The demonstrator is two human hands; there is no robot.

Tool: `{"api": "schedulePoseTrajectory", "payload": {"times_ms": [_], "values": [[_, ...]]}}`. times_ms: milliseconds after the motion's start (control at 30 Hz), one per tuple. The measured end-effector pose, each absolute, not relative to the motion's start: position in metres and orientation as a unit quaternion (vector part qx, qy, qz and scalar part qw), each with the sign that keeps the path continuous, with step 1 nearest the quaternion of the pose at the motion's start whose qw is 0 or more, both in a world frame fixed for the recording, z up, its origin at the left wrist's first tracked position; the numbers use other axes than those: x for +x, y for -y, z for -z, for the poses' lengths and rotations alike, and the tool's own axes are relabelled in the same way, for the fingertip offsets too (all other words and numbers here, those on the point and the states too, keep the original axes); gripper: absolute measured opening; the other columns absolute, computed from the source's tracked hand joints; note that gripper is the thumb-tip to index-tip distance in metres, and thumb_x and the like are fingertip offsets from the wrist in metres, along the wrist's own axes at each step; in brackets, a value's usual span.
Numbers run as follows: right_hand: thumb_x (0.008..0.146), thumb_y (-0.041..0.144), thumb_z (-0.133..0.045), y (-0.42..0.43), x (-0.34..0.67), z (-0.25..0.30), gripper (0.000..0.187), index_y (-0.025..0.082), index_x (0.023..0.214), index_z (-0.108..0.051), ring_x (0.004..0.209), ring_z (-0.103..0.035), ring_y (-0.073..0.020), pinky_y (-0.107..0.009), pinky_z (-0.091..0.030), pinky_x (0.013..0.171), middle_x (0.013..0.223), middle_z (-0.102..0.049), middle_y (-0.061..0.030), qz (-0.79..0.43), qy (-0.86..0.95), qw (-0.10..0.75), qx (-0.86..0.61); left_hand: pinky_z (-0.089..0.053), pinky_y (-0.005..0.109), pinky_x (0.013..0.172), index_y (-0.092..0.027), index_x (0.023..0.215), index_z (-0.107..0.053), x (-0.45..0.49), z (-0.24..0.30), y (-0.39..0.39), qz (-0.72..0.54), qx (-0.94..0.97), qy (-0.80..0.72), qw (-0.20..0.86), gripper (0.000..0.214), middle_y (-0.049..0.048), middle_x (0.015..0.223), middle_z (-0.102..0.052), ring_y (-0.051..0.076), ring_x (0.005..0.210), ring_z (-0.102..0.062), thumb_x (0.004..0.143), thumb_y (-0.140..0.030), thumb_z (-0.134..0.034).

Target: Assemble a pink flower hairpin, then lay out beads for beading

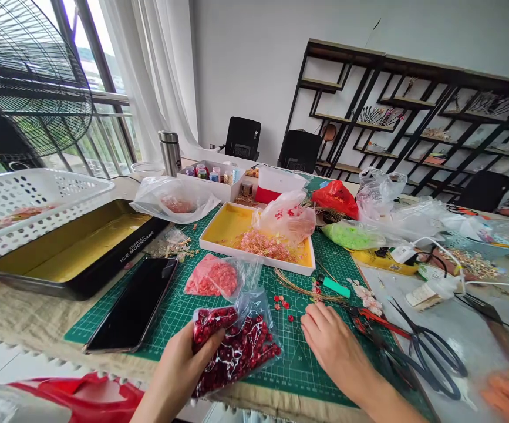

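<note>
My left hand point(182, 361) grips a clear plastic bag point(248, 349) full of dark red beads, thumb across its upper edge, at the front of the green cutting mat point(172, 320). To the right, my right hand point(331, 343) rests low over the mat, its fingers curled and close together. Their tips are turned down, so anything pinched there is hidden. Between the hands lie several loose small red pieces point(284, 304). Thin golden stems point(296, 288) and a green lighter point(336, 286) sit just beyond my right fingers. Behind the bead bag is a bag of pink pieces point(214, 277).
Red-handled pliers point(381, 321) and black scissors point(439, 355) lie right of my right hand. A phone point(135, 305) and a black tray point(78, 279) occupy the left. Farther back stands a white-rimmed yellow tray point(225, 226) with pink sprigs. A fan point(29, 88) stands far left.
</note>
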State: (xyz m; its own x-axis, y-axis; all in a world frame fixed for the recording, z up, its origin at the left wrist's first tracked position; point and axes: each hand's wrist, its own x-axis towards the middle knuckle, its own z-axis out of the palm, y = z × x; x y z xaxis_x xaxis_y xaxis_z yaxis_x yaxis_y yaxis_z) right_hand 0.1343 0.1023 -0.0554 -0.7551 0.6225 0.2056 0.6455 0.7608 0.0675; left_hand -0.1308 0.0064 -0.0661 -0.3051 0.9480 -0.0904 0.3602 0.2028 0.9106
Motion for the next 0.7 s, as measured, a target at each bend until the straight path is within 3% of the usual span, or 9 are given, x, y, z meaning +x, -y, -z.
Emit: {"api": "schedulePoseTrajectory", "payload": {"times_ms": [100, 200, 300, 500, 700], "values": [[0.094, 0.007, -0.040, -0.098, 0.132, 0.048, 0.019, 0.016, 0.085, -0.054, 0.086, -0.050, -0.0234, -0.042, -0.047, 0.076, 0.090, -0.050, -0.0069, 0.035, 0.931, 0.101, -0.349, -0.051, 0.029, 0.069, -0.016, 0.103, -0.069, -0.131, 0.067, -0.006, -0.423, 0.466, -0.691, 0.356, 0.044, 0.0036, 0.085, -0.076, 0.026, 0.083, -0.069, 0.082, -0.051, -0.052], [0.093, 0.009, -0.048, -0.091, 0.115, 0.041, 0.014, 0.020, 0.098, -0.055, 0.090, -0.051, -0.0188, -0.033, -0.048, 0.078, 0.096, -0.050, -0.0039, -0.077, 0.934, 0.126, -0.324, -0.051, 0.028, 0.068, -0.017, 0.100, -0.069, -0.130, 0.065, -0.006, -0.420, 0.466, -0.693, 0.355, 0.042, 0.0032, 0.084, -0.076, 0.026, 0.082, -0.069, 0.082, -0.051, -0.052], [0.088, 0.005, -0.053, -0.088, 0.101, 0.041, 0.018, 0.020, 0.097, -0.057, 0.093, -0.052, -0.0182, -0.033, -0.048, 0.082, 0.097, -0.052, -0.0027, -0.181, 0.926, 0.141, -0.300, -0.051, 0.029, 0.069, -0.017, 0.099, -0.069, -0.130, 0.062, -0.005, -0.419, 0.469, -0.694, 0.351, 0.040, 0.0029, 0.083, -0.075, 0.025, 0.081, -0.068, 0.083, -0.049, -0.052], [0.083, 0.008, -0.062, -0.088, 0.101, 0.045, 0.023, 0.021, 0.102, -0.057, 0.098, -0.054, -0.0203, -0.038, -0.045, 0.091, 0.099, -0.057, -0.0022, -0.219, 0.920, 0.115, -0.302, -0.049, 0.028, 0.068, -0.017, 0.096, -0.069, -0.129, 0.060, -0.005, -0.420, 0.469, -0.695, 0.348, 0.036, 0.0025, 0.082, -0.075, 0.024, 0.078, -0.067, 0.083, -0.046, -0.053], [0.086, 0.012, -0.062, -0.089, 0.097, 0.045, 0.018, 0.022, 0.100, -0.058, 0.092, -0.058, -0.0185, -0.032, -0.047, 0.080, 0.099, -0.060, -0.0010, -0.252, 0.896, 0.101, -0.352, -0.051, 0.029, 0.071, -0.018, 0.099, -0.069, -0.129, 0.065, -0.006, -0.423, 0.473, -0.685, 0.357, 0.039, 0.0026, 0.084, -0.075, 0.025, 0.081, -0.068, 0.083, -0.049, -0.052]]}}
